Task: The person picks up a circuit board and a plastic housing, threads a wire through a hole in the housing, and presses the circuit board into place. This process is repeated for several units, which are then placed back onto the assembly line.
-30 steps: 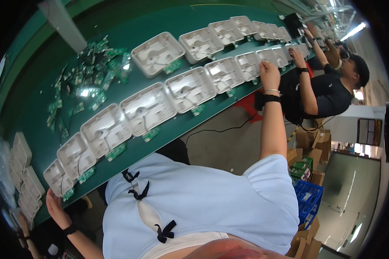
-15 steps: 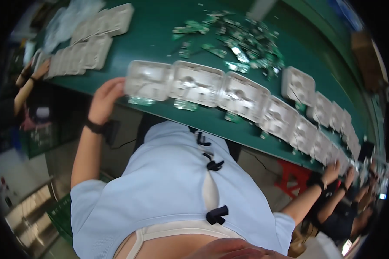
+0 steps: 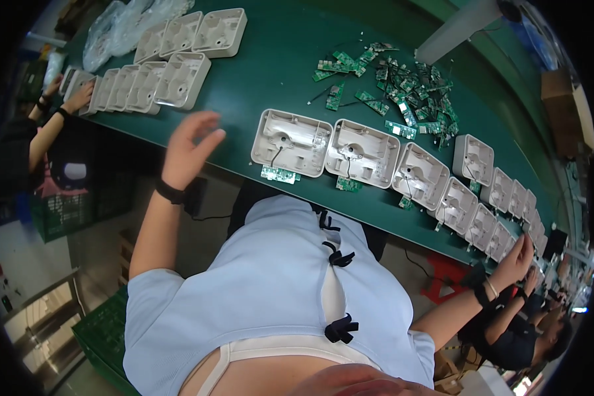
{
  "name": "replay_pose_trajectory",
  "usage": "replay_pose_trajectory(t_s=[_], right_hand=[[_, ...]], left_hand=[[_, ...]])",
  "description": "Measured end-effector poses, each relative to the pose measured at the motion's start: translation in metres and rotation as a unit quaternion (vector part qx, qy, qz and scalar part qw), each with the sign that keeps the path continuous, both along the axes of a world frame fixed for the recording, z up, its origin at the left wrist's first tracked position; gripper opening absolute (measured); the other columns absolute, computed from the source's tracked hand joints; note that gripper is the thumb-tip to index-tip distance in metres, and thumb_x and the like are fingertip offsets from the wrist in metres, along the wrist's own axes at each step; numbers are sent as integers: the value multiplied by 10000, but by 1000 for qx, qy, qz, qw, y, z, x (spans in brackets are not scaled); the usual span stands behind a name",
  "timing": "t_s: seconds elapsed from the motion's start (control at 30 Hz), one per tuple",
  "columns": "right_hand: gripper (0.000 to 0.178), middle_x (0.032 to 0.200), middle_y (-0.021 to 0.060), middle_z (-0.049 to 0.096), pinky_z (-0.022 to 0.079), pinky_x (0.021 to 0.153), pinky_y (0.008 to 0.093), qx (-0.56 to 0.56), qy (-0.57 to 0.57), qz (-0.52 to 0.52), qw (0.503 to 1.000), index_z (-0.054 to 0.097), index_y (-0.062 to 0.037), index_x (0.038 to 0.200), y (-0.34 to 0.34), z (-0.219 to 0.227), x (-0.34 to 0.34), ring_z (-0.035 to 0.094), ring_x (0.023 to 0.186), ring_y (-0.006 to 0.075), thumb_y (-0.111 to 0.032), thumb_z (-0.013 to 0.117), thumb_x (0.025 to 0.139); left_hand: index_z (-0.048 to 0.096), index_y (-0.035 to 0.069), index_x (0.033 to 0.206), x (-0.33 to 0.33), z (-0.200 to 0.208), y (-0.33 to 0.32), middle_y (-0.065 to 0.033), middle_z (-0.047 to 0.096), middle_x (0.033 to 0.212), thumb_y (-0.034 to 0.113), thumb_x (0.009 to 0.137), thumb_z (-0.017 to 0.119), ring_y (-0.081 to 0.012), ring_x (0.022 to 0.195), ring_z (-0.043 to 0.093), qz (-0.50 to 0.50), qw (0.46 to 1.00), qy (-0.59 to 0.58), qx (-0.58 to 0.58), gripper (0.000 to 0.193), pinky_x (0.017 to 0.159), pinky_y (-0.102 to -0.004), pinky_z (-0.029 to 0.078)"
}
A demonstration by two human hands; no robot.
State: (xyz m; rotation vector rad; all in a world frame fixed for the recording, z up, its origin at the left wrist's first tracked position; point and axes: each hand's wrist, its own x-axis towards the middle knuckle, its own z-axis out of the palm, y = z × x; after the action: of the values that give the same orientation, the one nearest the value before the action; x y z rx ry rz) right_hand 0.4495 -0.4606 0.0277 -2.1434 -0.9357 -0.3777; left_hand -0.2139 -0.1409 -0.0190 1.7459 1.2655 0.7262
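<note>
Bare green tabletop (image 3: 274, 63) opens at upper centre, between the white housings (image 3: 181, 80) at upper left and the heap of circuit boards (image 3: 409, 99) right of centre. From the left hand (image 3: 190, 153), the row of wired housings (image 3: 421, 174) blocks a low path rightward; a pale post (image 3: 457, 30) rises beyond the boards, upper right.

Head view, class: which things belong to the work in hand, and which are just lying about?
Work in hand, it seems:
front-row white housings
green boards cabled to them
loose board pile

Lying about, apparently:
clear plastic bags
green crate, lower left
cardboard box, far right
</note>
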Motion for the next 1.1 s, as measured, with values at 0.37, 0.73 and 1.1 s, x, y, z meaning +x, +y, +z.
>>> replay_pose_trajectory(t_s=[0.37, 0.73, 1.1], right_hand=[[529, 1060, 88, 727, 507, 649, 245, -163, 506, 362, 766, 532, 5, 1437, 331, 25, -263, 618, 710, 97, -296, 675, 1026], [334, 1185, 79, 739, 449, 605, 197, -62, 411, 411, 812, 591, -16, 1323, 381, 7, -279, 630, 790, 88, -212, 635, 1057], [209, 1066, 79, 700, 525, 740, 266, 162, 879, 265, 361, 624, 5, 1231, 331, -3, -309, 636, 886, 150, -82, 627, 1041]], left_hand=[[708, 118, 1072, -41, -9, 58, -39, 685, 1097, 217, 819, 833, -274, 1077, 641, 88, 829, 452, 318, 299, 1052, -512, 405], [722, 140, 915, -35, 1, -9, 16, 683, 970, 146, 797, 810, -221, 1004, 650, 13, 888, 319, 332, 147, 1106, -592, 339], [528, 73, 1408, -25, -26, -20, -207, 548, 1354, 216, 651, 943, -413, 1262, 518, 155, 929, 164, 292, 875, 1118, -553, 374]])
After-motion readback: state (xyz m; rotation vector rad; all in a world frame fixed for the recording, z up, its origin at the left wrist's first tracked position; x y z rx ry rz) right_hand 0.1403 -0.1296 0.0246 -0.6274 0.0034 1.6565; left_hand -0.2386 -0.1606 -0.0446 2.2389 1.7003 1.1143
